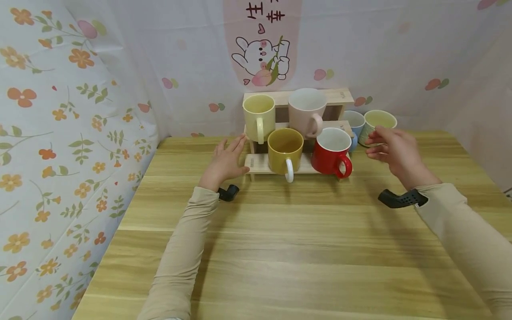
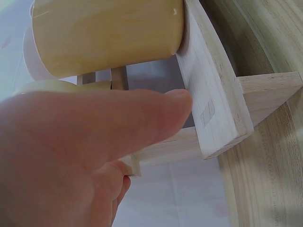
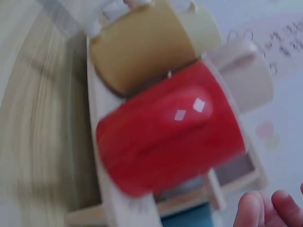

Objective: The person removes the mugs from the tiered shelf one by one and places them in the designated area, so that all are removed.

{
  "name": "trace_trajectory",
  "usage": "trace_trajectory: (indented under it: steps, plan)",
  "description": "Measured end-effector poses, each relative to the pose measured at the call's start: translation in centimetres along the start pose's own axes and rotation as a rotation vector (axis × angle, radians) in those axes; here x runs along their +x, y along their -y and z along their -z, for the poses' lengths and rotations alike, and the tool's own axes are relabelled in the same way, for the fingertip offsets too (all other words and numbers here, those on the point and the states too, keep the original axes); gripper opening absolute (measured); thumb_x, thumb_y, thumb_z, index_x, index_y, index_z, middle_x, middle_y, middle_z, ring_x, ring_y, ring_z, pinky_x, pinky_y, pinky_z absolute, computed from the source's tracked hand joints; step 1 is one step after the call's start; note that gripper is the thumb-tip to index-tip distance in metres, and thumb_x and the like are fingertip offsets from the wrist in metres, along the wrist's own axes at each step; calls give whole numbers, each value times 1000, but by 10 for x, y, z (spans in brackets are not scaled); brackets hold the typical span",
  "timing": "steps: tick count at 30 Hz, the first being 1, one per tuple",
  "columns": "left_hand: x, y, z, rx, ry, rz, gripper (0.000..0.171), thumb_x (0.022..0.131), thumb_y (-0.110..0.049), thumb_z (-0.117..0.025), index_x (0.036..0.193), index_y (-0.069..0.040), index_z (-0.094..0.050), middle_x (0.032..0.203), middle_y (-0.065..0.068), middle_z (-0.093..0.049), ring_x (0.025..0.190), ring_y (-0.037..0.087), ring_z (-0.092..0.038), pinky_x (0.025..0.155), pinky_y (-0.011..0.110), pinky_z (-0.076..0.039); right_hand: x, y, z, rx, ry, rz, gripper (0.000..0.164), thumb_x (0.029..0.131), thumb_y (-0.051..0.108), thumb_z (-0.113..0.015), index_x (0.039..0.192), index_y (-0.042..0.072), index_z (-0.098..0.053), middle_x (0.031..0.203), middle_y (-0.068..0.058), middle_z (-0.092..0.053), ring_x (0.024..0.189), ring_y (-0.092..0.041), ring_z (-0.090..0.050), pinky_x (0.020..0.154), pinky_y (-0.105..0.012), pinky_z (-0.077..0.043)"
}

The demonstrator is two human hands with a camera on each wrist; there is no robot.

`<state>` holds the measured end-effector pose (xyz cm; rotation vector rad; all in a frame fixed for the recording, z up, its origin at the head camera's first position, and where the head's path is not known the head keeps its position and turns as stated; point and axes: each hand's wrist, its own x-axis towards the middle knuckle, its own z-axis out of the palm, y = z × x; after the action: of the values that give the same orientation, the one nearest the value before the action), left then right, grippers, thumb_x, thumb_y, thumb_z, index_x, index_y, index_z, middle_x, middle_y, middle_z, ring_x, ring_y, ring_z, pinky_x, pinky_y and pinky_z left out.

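Observation:
A stepped wooden rack [image 1: 258, 163] holds a pale yellow mug [image 1: 258, 120] and a pale pink mug [image 1: 302, 106] on its upper level. On the lower step sit a mustard mug [image 1: 280, 155] with a white handle and a red mug [image 1: 326, 155] with a white inside. My left hand [image 1: 227, 162] is at the rack's left end, fingers extended; whether it touches the wood I cannot tell. To the right of the red mug, my right hand [image 1: 400, 153] hovers with loosely bent fingers and nothing in it, in front of a pale green mug [image 1: 378, 122].
A light blue mug [image 1: 354, 120] stands behind the rack's right end, beside the green one. Floral cloth [image 1: 72, 133] hangs along the left, and a printed backdrop [image 1: 188, 53] rises behind the wooden table [image 1: 280, 249].

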<state>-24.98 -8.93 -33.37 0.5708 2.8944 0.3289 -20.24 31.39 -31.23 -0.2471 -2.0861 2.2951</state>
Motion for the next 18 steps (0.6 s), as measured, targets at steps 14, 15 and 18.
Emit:
trace_trajectory:
  steps: [14, 15, 18]
  plan:
    - [2, 1, -1, 6, -1, -9, 91, 88, -35, -65, 155, -13, -7, 163, -3, -1, 144, 45, -2, 116, 60, -7, 0, 30, -47, -15, 99, 9, 28, 90, 33, -65, 86, 5, -64, 76, -3, -68, 60, -15, -64, 59, -23, -57]
    - [2, 1, -1, 5, -1, -8, 91, 88, -35, -65, 155, -13, -7, 163, -3, -1, 144, 45, -2, 116, 60, -7, 0, 31, -51, -23, 104, 7, 29, 90, 33, -65, 86, 5, -64, 76, -4, -68, 59, -16, -64, 59, -23, -57]
    - [2, 1, -1, 8, 0, -4, 91, 88, -35, -65, 155, -14, -7, 163, -4, -1, 144, 45, -3, 116, 60, -8, 1, 32, -63, -43, 123, -3, 29, 92, 32, -63, 88, 4, -63, 77, -3, -68, 57, -15, -64, 59, -23, -57]
